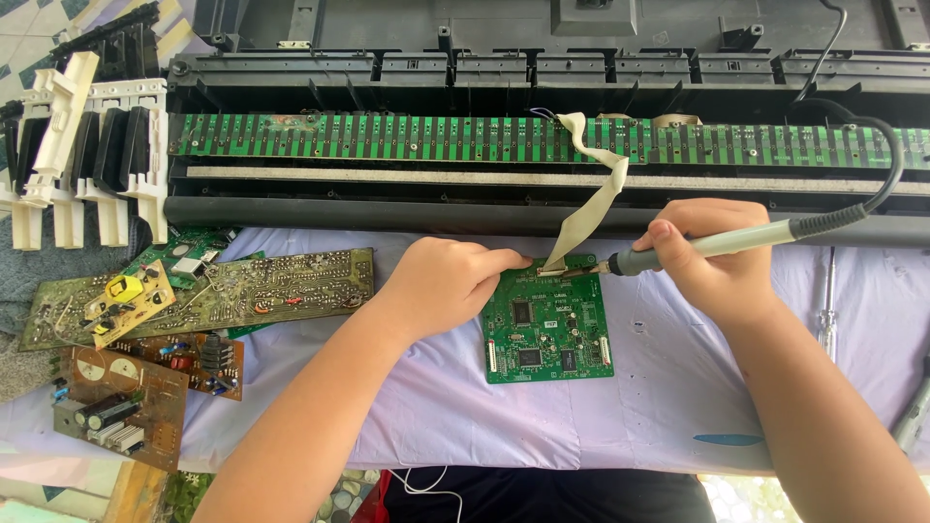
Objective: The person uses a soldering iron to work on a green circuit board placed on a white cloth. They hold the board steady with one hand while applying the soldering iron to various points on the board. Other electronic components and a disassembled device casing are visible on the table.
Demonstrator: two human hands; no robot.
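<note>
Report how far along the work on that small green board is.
Done: the keyboard chassis lies opened, its white and black keys set aside at left, its long green contact strip bare. In hand: the right hand holds the soldering iron at the ribbon cable joint while the left hand steadies the green circuit board. Left: the cable remains attached.

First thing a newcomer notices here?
Centre: a small square green circuit board on lilac cloth, the left hand pinching a beige ribbon cable at its top edge, the right hand holding a grey soldering iron there. Behind, an opened keyboard's long green contact strip; left, a pile of brown boards.
</note>
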